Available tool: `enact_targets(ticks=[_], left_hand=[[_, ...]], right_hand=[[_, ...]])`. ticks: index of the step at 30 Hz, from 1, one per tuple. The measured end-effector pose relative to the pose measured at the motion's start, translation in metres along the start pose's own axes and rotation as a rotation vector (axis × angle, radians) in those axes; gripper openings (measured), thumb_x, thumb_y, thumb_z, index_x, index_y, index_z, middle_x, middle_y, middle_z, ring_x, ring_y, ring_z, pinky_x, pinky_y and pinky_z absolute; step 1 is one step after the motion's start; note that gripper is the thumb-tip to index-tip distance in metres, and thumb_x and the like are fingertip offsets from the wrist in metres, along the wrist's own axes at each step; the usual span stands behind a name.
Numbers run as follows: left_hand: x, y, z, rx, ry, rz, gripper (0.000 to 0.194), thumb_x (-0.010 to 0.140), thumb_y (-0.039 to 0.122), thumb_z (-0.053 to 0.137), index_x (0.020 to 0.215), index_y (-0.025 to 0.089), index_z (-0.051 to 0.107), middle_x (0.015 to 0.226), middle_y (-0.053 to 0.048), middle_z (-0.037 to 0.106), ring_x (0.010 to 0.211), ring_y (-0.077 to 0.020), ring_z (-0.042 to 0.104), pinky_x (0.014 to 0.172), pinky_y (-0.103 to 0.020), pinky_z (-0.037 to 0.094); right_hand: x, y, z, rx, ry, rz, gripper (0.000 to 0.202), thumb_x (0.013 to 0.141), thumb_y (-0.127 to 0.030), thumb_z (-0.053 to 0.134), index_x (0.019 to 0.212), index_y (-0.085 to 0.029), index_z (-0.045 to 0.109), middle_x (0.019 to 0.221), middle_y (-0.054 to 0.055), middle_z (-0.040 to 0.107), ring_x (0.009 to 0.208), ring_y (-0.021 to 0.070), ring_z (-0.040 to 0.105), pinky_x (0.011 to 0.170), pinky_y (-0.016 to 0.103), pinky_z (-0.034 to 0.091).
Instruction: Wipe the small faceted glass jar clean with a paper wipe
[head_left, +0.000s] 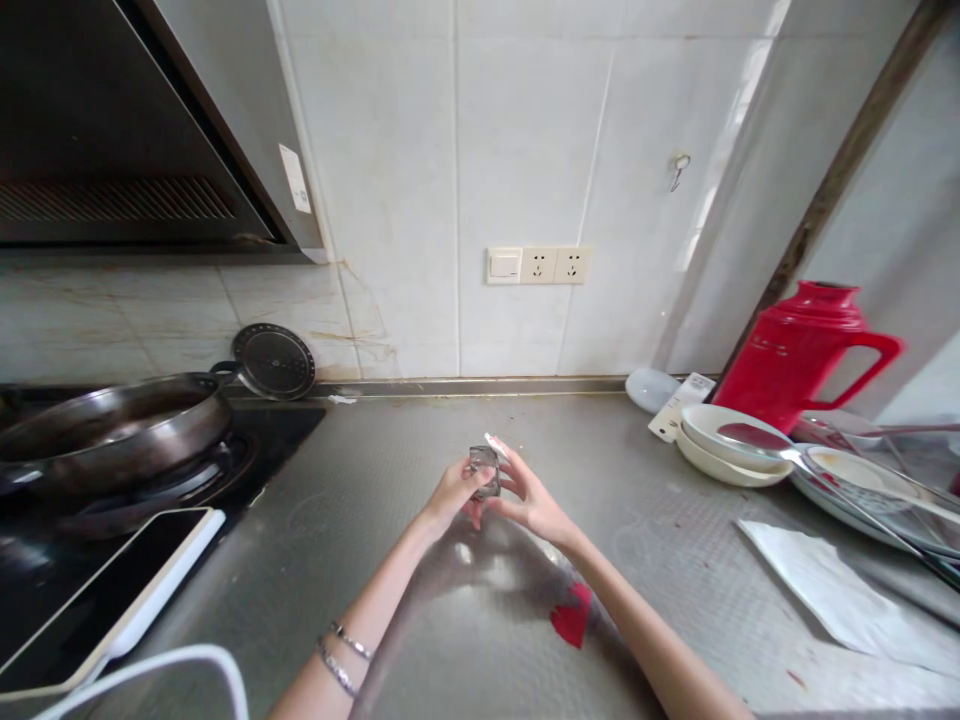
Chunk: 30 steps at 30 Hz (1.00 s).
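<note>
Over the middle of the metal counter, both my hands are around a small see-through grey glass. My left hand grips it from the left, with the thumb across its front. From the right, my right hand closes on the glass with bent fingers. A small white piece shows at the upper fingertips of my right hand; I cannot tell what it is. A red heart-shaped patch lies on the counter below my right wrist.
To the left, a steel pan sits on the black cooktop, beside a phone and a white cable. On the right are a red thermos, stacked bowls, plates and a white tissue.
</note>
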<state>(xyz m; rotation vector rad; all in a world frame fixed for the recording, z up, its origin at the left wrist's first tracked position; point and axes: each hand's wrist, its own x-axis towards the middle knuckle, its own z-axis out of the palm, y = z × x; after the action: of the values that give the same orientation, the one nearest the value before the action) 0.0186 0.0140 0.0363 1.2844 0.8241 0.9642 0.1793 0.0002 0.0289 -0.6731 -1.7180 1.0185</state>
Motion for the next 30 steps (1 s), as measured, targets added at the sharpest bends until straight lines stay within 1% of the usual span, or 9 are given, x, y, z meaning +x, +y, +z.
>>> enact_targets(ticks=[3, 6, 9, 12, 15, 17, 19, 22, 30], left_hand=[[0.000, 0.001, 0.001, -0.009, -0.015, -0.023, 0.061, 0.068, 0.058, 0.069, 0.106, 0.013, 0.056, 0.073, -0.002, 0.061, 0.042, -0.0074, 0.053, 0.034, -0.017, 0.044], [0.001, 0.001, -0.002, 0.005, -0.052, -0.039, 0.066, 0.067, 0.060, 0.069, 0.110, 0.013, 0.054, 0.076, -0.004, 0.063, 0.042, -0.0089, 0.055, 0.035, -0.019, 0.045], [0.002, 0.000, -0.010, 0.047, -0.158, -0.048, 0.077, 0.066, 0.062, 0.069, 0.123, 0.015, 0.046, 0.090, -0.010, 0.065, 0.043, -0.0104, 0.058, 0.034, -0.020, 0.045], [0.002, -0.002, -0.017, 0.095, -0.258, -0.059, 0.103, 0.060, 0.054, 0.078, 0.142, 0.025, 0.023, 0.120, -0.020, 0.056, 0.050, -0.0116, 0.062, 0.037, -0.020, 0.046], [0.002, -0.005, -0.017, 0.150, -0.223, 0.000, 0.134, 0.052, 0.033, 0.087, 0.146, 0.035, -0.008, 0.140, -0.024, 0.039, 0.074, -0.0172, 0.067, 0.054, -0.025, 0.053], [0.002, -0.007, -0.014, 0.212, -0.176, 0.066, 0.141, 0.050, 0.025, 0.088, 0.145, 0.033, -0.015, 0.145, -0.024, 0.033, 0.092, -0.0221, 0.066, 0.071, -0.032, 0.055], [0.002, -0.010, -0.011, 0.278, -0.127, 0.126, 0.137, 0.052, 0.025, 0.087, 0.146, 0.029, -0.013, 0.146, -0.024, 0.033, 0.108, -0.0264, 0.060, 0.085, -0.039, 0.051], [0.005, -0.017, -0.010, 0.347, -0.063, 0.195, 0.129, 0.053, 0.028, 0.087, 0.147, 0.026, -0.001, 0.146, -0.022, 0.034, 0.119, -0.0297, 0.053, 0.097, -0.044, 0.044], [0.011, -0.028, -0.011, 0.354, 0.033, 0.268, 0.101, 0.055, 0.032, 0.086, 0.137, 0.020, 0.028, 0.132, -0.018, 0.051, 0.111, -0.0265, 0.058, 0.097, -0.041, 0.044]], right_hand=[[0.001, 0.003, 0.005, 0.032, 0.035, 0.038, 0.084, 0.072, -0.026, 0.073, 0.143, -0.031, 0.030, 0.137, 0.011, 0.050, 0.118, 0.0245, 0.056, 0.096, 0.043, 0.049], [0.002, 0.003, 0.006, 0.077, 0.066, 0.052, 0.082, 0.067, -0.023, 0.076, 0.139, -0.029, 0.038, 0.128, 0.010, 0.058, 0.111, 0.0247, 0.061, 0.091, 0.042, 0.052], [0.003, 0.002, 0.004, 0.125, 0.053, 0.058, 0.080, 0.064, -0.022, 0.079, 0.135, -0.026, 0.042, 0.117, 0.009, 0.065, 0.103, 0.0244, 0.065, 0.090, 0.042, 0.052], [0.004, 0.001, 0.002, 0.202, 0.038, 0.103, 0.079, 0.064, -0.024, 0.078, 0.135, -0.025, 0.042, 0.109, 0.009, 0.069, 0.094, 0.0242, 0.069, 0.084, 0.041, 0.056], [0.005, -0.001, 0.000, 0.254, 0.069, 0.160, 0.073, 0.064, -0.025, 0.078, 0.129, -0.024, 0.046, 0.114, 0.009, 0.067, 0.089, 0.0244, 0.070, 0.078, 0.039, 0.058], [0.006, -0.003, -0.001, 0.247, 0.108, 0.185, 0.065, 0.063, -0.026, 0.078, 0.122, -0.024, 0.051, 0.117, 0.008, 0.066, 0.089, 0.0246, 0.070, 0.077, 0.038, 0.059], [0.007, -0.005, -0.001, 0.232, 0.144, 0.210, 0.057, 0.064, -0.028, 0.077, 0.117, -0.023, 0.055, 0.116, 0.008, 0.066, 0.090, 0.0250, 0.070, 0.076, 0.038, 0.059], [0.008, -0.005, -0.001, 0.216, 0.170, 0.242, 0.051, 0.066, -0.029, 0.076, 0.113, -0.021, 0.058, 0.114, 0.009, 0.067, 0.093, 0.0258, 0.069, 0.078, 0.039, 0.058], [0.006, -0.005, 0.006, 0.212, 0.153, 0.246, 0.053, 0.068, -0.030, 0.075, 0.117, -0.023, 0.057, 0.117, 0.007, 0.065, 0.100, 0.0239, 0.066, 0.086, 0.037, 0.053]])
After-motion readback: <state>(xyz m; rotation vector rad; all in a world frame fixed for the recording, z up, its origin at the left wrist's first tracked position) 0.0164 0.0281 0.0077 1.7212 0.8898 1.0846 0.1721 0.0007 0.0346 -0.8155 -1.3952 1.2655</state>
